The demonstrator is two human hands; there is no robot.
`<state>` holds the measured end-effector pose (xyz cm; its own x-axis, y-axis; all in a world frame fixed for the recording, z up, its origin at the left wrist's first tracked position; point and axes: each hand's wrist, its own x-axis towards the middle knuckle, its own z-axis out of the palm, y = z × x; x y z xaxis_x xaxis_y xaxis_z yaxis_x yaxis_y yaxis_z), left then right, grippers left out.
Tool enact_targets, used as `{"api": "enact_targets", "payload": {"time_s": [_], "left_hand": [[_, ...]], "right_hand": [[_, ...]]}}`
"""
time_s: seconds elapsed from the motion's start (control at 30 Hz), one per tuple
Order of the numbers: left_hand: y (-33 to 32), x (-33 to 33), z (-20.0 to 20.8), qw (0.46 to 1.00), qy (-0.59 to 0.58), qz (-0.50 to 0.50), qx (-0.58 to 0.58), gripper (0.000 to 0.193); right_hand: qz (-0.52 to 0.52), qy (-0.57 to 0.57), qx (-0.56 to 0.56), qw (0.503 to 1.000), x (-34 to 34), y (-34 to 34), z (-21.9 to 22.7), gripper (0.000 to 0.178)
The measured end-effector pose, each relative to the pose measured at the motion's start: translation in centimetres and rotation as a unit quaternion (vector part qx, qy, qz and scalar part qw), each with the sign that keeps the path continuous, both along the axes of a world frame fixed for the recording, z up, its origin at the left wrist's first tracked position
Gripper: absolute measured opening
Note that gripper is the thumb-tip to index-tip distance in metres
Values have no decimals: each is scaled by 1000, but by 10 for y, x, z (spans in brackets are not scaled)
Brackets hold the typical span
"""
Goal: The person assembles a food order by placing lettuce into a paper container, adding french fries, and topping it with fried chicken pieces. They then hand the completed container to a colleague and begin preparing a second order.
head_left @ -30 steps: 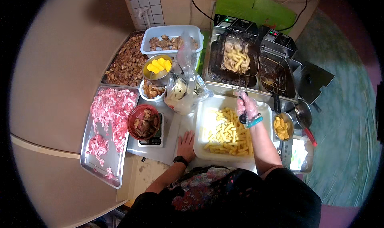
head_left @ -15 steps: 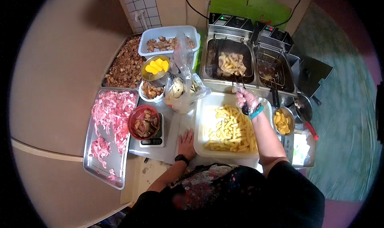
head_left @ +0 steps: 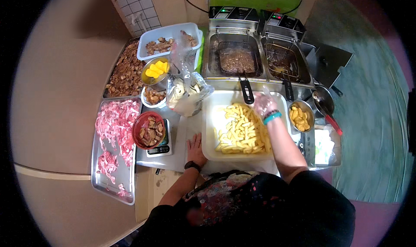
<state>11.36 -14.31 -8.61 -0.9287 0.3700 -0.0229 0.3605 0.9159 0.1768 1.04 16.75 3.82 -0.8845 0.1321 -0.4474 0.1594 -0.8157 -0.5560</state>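
The desk (head_left: pixel 183 127) is being bordered by a twin fryer (head_left: pixel 271 83); before it, a white tub (head_left: pixel 208 130) of fries (head_left: pixel 242 134) is being supported. The left hand (head_left: pixel 196 152) is being rested flat, grip spread; the gloved right hand (head_left: pixel 264 104) is being held beside a black basket handle (head_left: pixel 247 91) (its grip cannot be told).
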Motion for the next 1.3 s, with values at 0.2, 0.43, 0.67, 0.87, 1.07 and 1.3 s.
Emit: {"api": "enact_targets", "payload": {"time_s": [0.2,0.43,0.67,0.87,1.07,1.3], "left_hand": [[0,-2,-16,1000,10,-10,-14,59],[8,0,7,1000,19,-6,-11,58],[0,2,-13,998,43,-4,-42,58],[9,4,15,997,48,-1,56,60],[8,2,16,1000,24,-8,-11,61],[4,3,5,999,38,10,34,62]], "right_hand": [[-199,-1,-128,972,32,85,-1,46],[91,30,-200,975,7,160,9,19],[126,81,-91,984,34,152,3,14],[52,-10,65,996,30,160,9,37],[-173,36,317,932,71,155,-1,34],[-185,117,518,827,169,61,-31,18]]}}
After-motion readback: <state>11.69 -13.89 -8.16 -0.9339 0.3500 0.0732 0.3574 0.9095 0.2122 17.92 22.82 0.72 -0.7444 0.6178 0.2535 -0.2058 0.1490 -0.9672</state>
